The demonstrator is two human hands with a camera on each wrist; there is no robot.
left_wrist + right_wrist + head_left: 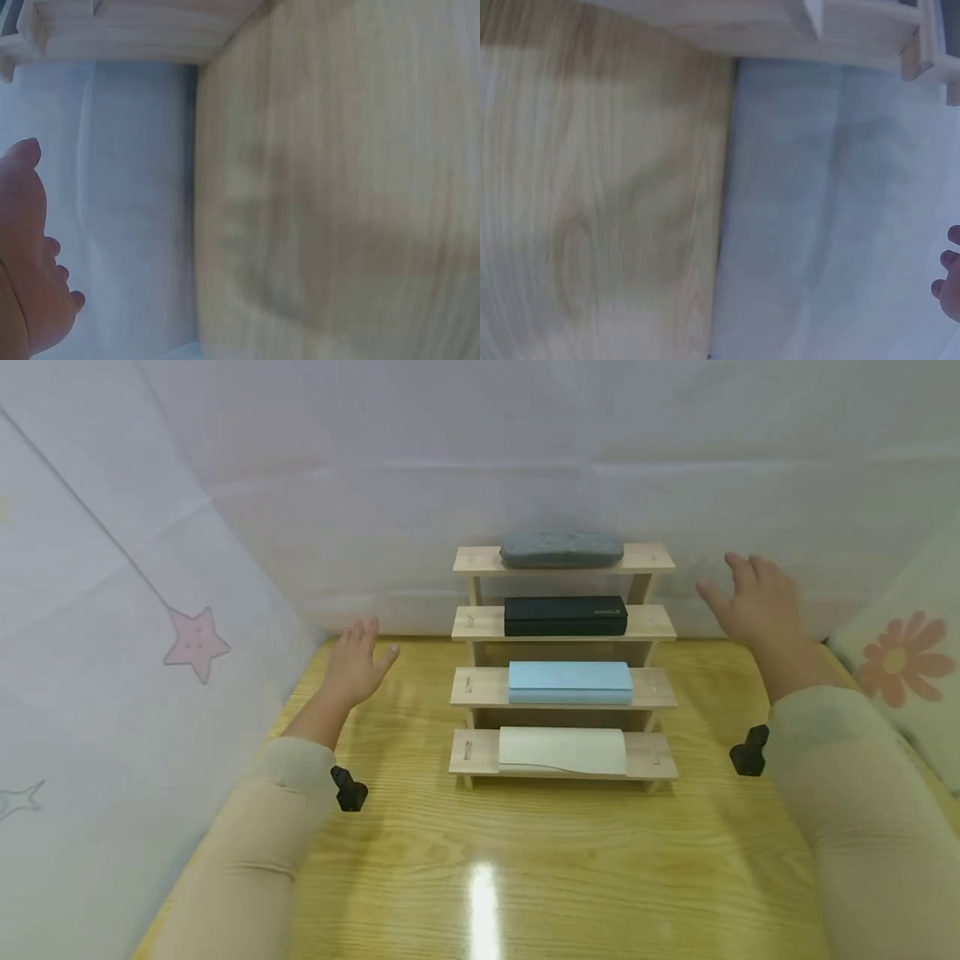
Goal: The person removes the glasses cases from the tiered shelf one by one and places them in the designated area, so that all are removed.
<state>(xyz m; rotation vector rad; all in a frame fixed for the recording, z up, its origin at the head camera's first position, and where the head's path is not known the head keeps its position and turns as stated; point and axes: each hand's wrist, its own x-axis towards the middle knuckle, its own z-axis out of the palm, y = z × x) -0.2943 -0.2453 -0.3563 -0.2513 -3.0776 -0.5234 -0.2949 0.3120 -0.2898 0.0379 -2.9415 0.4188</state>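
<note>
A stepped wooden stand (480, 622) with several tiers stands at the back of the table in the head view. On its top tier lies a grey glasses case (562, 550); below it come a black case (565, 617), a light blue flap case (570, 682) and, lowest, a cream flap case (562, 750). To the stand's left my left hand (355, 662) hovers with fingers extended, holding nothing. My right hand (761, 602) is raised on the stand's other side, fingers spread and free of any object. Neither hand touches the stand.
The yellow wooden table (420, 860) runs back to a white cloth wall (390, 510). Cloth side walls carry a pink star (197, 643) and a flower (906, 658). Small black mounts (349, 789) stick out from the wrists.
</note>
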